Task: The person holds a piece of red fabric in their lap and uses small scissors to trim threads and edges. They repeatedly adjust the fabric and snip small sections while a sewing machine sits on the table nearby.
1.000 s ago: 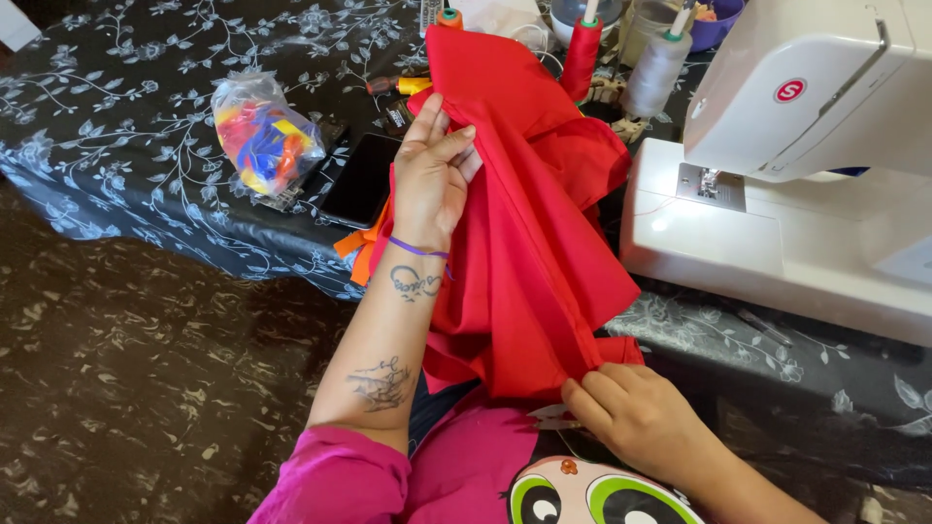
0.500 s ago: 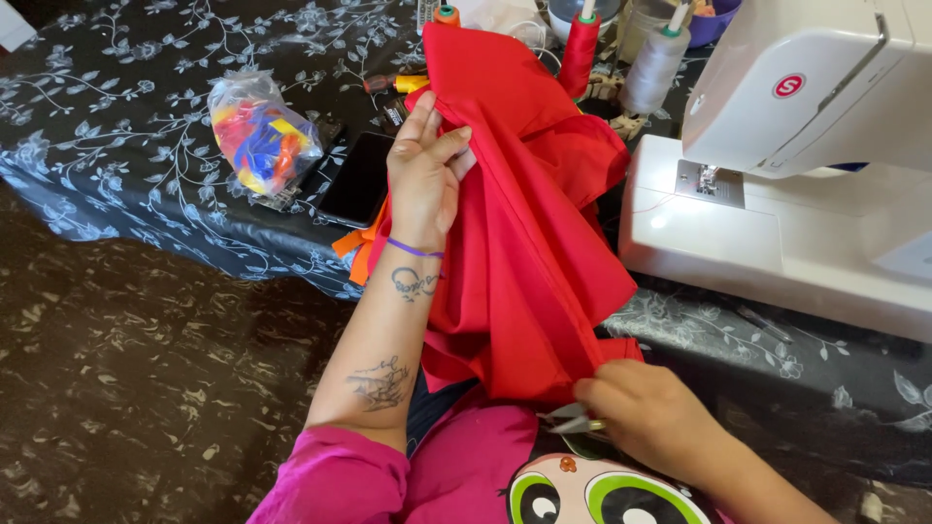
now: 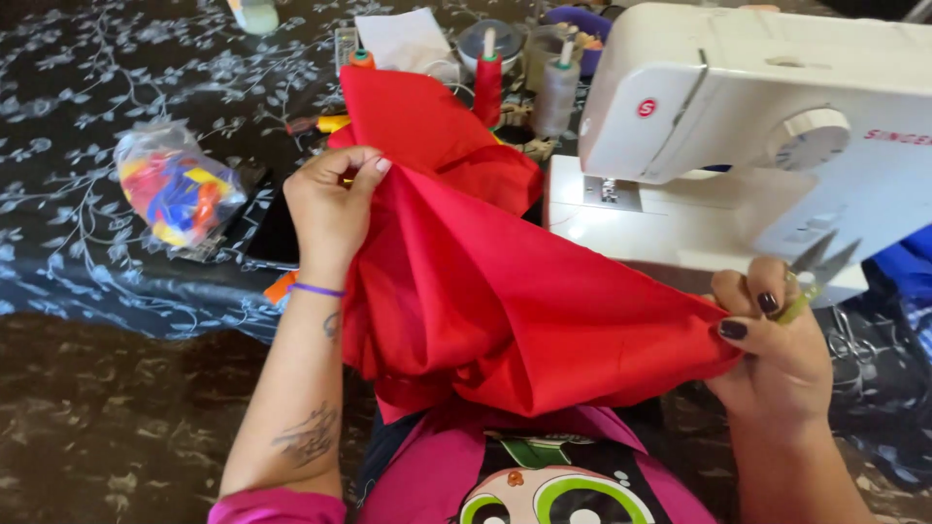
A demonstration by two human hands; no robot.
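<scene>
Covering the far half of the scene was a table [image 3: 78,281] under a dark cloth with a pale leaf pattern, its near edge dropping toward a mottled brown floor [image 3: 107,427]. On its right side stood a white sewing machine [image 3: 738,126], the arm reaching left over its flat bed. In front of the person, a large piece of red fabric [image 3: 505,291] was stretched between both hands, running from the far middle of the table down toward the pink top [image 3: 427,480] at the near edge. The left hand [image 3: 330,209] was closed on the fabric's upper left fold, fingers curled over the edge and a purple band around the wrist. The right hand [image 3: 777,354] was shut on the fabric's right corner, pinching it between thumb and dark-nailed fingers; small metal snips [image 3: 815,267] with a yellow-green handle sat in the same hand, blades pointing up and to the right. On the left of the table lay a clear plastic bag [image 3: 175,189] stuffed with bright mixed colours. Beyond the fabric, at the far side, stood a red thread spool [image 3: 487,82] and just to its right a grey thread spool [image 3: 557,89]
</scene>
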